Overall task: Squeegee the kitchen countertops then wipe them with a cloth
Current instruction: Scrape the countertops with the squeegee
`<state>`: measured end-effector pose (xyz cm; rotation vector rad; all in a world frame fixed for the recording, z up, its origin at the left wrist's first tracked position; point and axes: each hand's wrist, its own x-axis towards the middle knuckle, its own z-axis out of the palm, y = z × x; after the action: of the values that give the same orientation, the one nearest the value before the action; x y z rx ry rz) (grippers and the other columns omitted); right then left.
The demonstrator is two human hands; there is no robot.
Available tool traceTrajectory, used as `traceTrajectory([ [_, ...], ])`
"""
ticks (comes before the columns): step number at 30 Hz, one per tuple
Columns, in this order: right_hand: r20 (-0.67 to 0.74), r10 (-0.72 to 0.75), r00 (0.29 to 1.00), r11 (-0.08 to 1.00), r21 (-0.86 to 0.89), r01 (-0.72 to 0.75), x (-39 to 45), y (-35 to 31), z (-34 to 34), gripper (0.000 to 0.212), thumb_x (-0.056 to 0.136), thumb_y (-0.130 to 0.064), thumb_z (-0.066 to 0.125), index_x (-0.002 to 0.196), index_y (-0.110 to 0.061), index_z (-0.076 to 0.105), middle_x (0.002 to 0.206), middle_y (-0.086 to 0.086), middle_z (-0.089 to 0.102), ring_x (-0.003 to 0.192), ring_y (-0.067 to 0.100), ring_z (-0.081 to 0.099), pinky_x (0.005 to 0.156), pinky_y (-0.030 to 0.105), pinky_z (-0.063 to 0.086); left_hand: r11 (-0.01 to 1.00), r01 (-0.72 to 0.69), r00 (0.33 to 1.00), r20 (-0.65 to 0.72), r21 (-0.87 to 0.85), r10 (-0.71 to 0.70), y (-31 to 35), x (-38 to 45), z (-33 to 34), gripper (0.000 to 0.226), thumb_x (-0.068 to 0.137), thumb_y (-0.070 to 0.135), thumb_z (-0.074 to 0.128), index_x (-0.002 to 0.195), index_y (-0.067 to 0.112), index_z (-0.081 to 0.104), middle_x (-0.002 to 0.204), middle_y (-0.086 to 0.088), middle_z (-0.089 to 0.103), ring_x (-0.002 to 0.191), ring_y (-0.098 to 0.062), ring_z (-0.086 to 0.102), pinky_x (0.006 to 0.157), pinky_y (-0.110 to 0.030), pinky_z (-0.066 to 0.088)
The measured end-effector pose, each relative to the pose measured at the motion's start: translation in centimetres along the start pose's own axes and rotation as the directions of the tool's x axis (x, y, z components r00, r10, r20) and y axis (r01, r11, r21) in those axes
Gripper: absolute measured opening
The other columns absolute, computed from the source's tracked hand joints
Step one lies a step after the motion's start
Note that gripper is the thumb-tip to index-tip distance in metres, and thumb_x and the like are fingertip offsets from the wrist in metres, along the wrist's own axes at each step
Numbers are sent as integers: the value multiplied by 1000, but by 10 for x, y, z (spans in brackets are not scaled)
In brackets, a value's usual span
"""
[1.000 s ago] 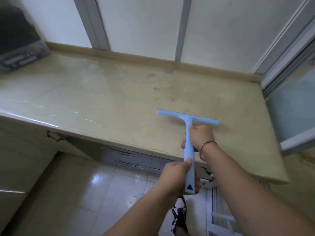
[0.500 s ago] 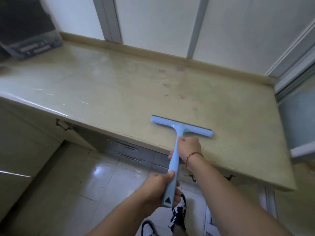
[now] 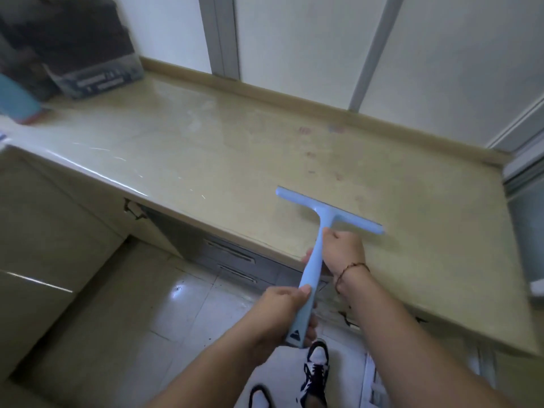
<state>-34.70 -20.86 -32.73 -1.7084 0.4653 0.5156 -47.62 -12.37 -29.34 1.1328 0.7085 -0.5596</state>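
Squeegee, pale blue plastic, T-shaped: straight flat blade bar joined to a long, slightly flared handle with a small dark triangular mark at its butt. The blade lies across the countertop near the front edge, at about 1 o'clock from the frame's centre; the handle runs back off the edge toward 6 o'clock, over the floor.

Countertop, beige polished stone, glossy: smooth, with faint reddish and purplish stains toward 1 o'clock and thin white scratch-like glints near the front lip at 9 o'clock. A low raised strip of the same material runs along the back against the white wall panels.

Right hand: clenched round the upper handle just below the blade bar, above the counter's front edge; a thin dark beaded bracelet circles the wrist.

Left hand: wrapped round the lower end of the handle, thumb lying along its top, held out over the floor.

Dark box with printed grey label: standing on the counter at 10 o'clock, blurred; contents cannot be told.

Teal object with reddish base: at 9 o'clock beside the box, blurred.

Grey drawer fronts: under the counter, long flat handles.

Glossy pale floor tiles: speckled with dark bits.

Black-and-white sneakers: at 6 o'clock.
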Motion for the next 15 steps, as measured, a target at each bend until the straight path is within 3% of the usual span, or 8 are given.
traceTrajectory([
  [10, 90, 48, 995, 998, -39, -45, 43, -23, 77, 30, 100, -21, 45, 102, 8, 52, 70, 23, 65, 47, 30, 65, 41, 34, 52, 993, 51, 996, -62, -103, -57, 40, 22, -53, 35, 102, 34, 42, 102, 2, 54, 70, -8, 51, 53, -16, 50, 48, -22, 45],
  [15, 60, 53, 997, 996, -70, -49, 28, -10, 77, 30, 97, -20, 48, 101, 9, 55, 88, 28, 67, 50, 33, 67, 49, 41, 57, 996, 57, 998, -33, -76, -59, 20, 16, -63, 35, 101, 33, 45, 103, -1, 55, 68, -9, 55, 54, -18, 54, 50, -25, 48],
])
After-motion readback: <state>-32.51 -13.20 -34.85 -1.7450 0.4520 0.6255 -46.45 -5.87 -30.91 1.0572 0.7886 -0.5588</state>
